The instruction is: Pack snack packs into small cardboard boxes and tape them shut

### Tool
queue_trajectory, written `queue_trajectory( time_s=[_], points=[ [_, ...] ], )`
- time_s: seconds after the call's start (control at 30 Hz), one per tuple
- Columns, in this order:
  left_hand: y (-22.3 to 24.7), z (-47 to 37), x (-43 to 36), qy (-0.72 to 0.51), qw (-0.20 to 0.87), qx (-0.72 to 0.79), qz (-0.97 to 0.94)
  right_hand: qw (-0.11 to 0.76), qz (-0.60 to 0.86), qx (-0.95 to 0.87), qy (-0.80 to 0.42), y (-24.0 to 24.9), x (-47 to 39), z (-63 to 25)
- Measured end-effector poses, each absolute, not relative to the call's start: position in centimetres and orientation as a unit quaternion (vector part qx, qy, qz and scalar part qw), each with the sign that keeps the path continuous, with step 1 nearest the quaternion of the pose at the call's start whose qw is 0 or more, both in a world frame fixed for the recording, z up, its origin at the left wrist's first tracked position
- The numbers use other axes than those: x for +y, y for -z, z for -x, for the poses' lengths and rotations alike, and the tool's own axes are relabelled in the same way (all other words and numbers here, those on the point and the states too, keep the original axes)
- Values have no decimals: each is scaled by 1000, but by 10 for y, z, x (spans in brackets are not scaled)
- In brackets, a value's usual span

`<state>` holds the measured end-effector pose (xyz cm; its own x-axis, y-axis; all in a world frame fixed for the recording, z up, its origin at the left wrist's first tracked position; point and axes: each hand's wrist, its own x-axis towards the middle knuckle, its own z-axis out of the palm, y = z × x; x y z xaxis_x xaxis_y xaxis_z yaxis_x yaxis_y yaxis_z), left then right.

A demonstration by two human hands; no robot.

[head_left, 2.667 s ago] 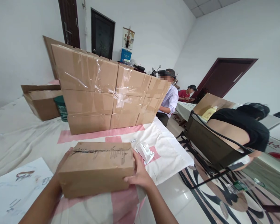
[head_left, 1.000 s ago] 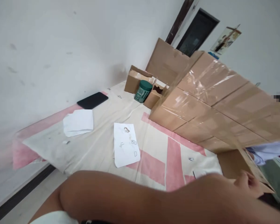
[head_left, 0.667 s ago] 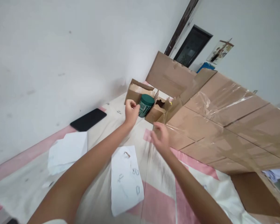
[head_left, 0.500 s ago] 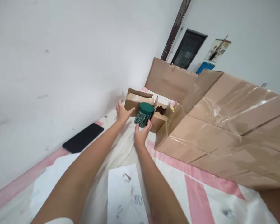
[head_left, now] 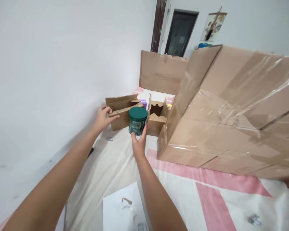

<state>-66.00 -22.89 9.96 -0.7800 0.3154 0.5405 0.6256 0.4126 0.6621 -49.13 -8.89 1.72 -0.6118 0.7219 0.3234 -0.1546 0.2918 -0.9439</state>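
Observation:
A green lidded canister (head_left: 137, 121) stands upright near the middle of the view, in front of small cardboard boxes. My right hand (head_left: 139, 141) grips its lower part, thumb and fingers on its near side. My left hand (head_left: 104, 119) holds the left end of an open-topped cardboard box (head_left: 120, 120), its fingers over the edge and its thumb along the front. To the right of the canister is another small open box (head_left: 157, 123) with a cut-out rim. A purple item (head_left: 143, 103) shows behind the canister.
Large taped cardboard boxes (head_left: 231, 128) fill the right side. An upright cardboard panel (head_left: 162, 72) stands at the back, and a white wall (head_left: 50, 64) runs along the left. A drawn-on paper (head_left: 121, 210) and a crumpled clear piece (head_left: 254, 219) lie on the pink-and-white cloth (head_left: 178, 192).
The left box has swung out leftward, its open top now showing, with my left hand closed on its end. The view has turned, and the canister appears further left with my right hand.

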Motion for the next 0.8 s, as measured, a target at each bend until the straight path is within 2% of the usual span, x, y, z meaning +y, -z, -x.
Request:
queue_trajectory(
  time_s=[0.3, 0.43, 0.6, 0.73, 0.8],
  points=[
    [-90, 632, -240, 433, 229, -840, 234, 397, 181, -702, -562, -14, -90, 489],
    [-82, 643, -223, 488, 225, -809, 238, 418, 162, -695, -562, -11, -87, 491],
    [-46, 640, -207, 552, 235, -770, 218, 409, 141, -684, -588, -11, -85, 491],
    [-21, 634, -200, 630, 168, -750, 112, 421, 147, -662, -603, -15, -82, 487],
    [-17, 635, -199, 630, 135, -763, 57, 441, 162, -656, -591, -16, -80, 486]
  ],
)
